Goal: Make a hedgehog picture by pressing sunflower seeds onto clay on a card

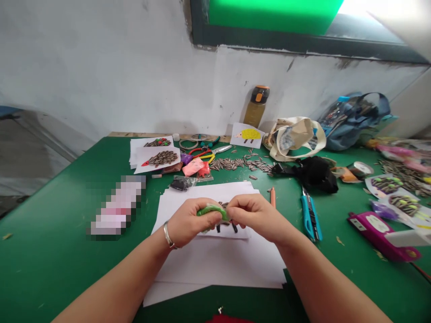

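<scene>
My left hand [191, 220], with a silver bracelet at the wrist, grips a small clear packet of green modelling clay [212, 211]. The fingertips of my right hand [251, 213] pinch the packet's right end. Both hands hover over a card with sunflower seeds [224, 205] stuck on it and black leg shapes below, mostly hidden behind the fingers. Under that card lies a stack of white paper [215, 262].
Behind the paper are clay packets [193, 167], scissors [222, 149], loose sunflower seeds [229, 163] and finished seed cards [158, 158]. A teal utility knife [310, 215] and a magenta glue gun [384, 235] lie to the right. A bottle [256, 107] stands by the wall.
</scene>
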Demonstrator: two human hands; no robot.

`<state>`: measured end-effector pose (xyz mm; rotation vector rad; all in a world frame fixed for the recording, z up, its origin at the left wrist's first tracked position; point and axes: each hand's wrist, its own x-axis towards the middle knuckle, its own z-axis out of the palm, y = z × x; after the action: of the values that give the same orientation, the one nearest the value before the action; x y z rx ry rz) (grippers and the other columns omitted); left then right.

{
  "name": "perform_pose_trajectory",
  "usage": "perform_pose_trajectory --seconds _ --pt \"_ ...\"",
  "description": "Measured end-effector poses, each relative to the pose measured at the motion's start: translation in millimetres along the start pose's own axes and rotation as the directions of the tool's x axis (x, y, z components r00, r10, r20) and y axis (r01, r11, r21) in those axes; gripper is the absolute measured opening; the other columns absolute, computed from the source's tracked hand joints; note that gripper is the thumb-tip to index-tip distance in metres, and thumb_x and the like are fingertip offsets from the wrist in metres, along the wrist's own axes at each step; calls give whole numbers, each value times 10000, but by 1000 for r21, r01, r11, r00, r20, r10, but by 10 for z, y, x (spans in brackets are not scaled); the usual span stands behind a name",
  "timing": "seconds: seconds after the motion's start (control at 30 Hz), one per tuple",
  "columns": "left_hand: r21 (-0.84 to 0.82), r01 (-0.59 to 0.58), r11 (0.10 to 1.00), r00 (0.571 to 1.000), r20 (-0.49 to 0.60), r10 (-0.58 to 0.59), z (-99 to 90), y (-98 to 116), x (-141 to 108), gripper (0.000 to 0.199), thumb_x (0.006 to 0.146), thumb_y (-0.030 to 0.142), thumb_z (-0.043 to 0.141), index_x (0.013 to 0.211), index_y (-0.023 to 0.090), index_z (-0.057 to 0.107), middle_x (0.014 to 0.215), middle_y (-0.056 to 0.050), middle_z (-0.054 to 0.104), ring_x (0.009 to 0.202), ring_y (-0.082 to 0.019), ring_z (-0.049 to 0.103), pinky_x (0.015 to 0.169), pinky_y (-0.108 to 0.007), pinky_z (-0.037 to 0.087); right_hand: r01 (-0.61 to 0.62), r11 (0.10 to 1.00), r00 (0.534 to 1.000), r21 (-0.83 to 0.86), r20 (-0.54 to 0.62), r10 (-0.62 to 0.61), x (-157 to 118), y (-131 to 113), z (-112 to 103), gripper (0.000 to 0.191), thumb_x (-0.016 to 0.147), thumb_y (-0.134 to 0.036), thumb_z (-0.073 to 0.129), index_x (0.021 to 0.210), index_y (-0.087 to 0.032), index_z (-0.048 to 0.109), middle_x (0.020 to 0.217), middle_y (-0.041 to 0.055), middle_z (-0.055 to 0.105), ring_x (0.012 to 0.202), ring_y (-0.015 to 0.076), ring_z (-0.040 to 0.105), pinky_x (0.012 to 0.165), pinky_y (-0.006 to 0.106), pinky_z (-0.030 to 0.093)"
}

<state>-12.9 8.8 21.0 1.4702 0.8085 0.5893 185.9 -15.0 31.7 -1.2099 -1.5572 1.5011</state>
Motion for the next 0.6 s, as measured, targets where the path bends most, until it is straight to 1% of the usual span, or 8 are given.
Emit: perform_pose_trajectory --seconds 0.1,0.2,0.3,0.37,0.43,0.5,0.6 --pt "8 47 999 999 -4 -47 2 -9 4 217 813 330 637 780 117 670 601 13 558 521 -69 444 480 -183 354 2 1000 1000 -24 15 -2 -20 -17 -21 118 788 -200 576 732 -156 670 651 -6 614 578 80 506 525 197 391" --pt "-4 99 995 995 -13 -99 8 -18 1 239 796 351 659 758 115 663 572 17 557 502 -65 436 473 -181 354 -14 999 999 -51 51 17 -41 -20 -35 118 794 -222 590 768 -163 690 636 -12 597 574 78 478 511 193 365" --pt "-22 132 991 991 10 -132 17 -21 2 272 780 382 680 750 112 663 577 7 576 500 -70 460 469 -182 364 -20 994 997 -110 73 28 -55 -4 -53 119 789 -198 583 736 -161 684 602 -22 560 558 73 440 498 194 330" --pt "-43 131 990 991 42 -130 17 -29 7 334 773 435 689 725 106 656 581 -3 580 499 -74 474 466 -185 372 -24 995 997 -96 77 31 -55 18 -64 110 782 -193 592 699 -157 655 595 -28 541 553 71 423 494 198 315" --pt "-88 112 990 992 70 -106 10 -50 14 416 760 512 688 722 99 653 588 -15 586 496 -80 491 462 -191 383 -40 999 995 -8 94 40 -48 44 -70 114 782 -218 616 686 -156 620 600 -35 525 555 69 411 500 201 309" --pt "-145 92 985 993 91 -79 -3 -83 18 475 754 567 677 746 93 658 611 -32 604 498 -89 513 461 -199 402 -48 991 992 124 124 33 -37 71 -65 149 777 -257 652 684 -156 593 605 -41 507 555 66 392 505 203 294" --pt "-205 79 976 993 104 -59 -25 -134 16 469 754 560 691 764 92 663 618 -44 626 508 -100 545 473 -207 431 -67 942 983 330 183 5 -19 115 -36 218 756 -297 707 672 -157 561 566 -57 454 528 59 332 494 210 236"
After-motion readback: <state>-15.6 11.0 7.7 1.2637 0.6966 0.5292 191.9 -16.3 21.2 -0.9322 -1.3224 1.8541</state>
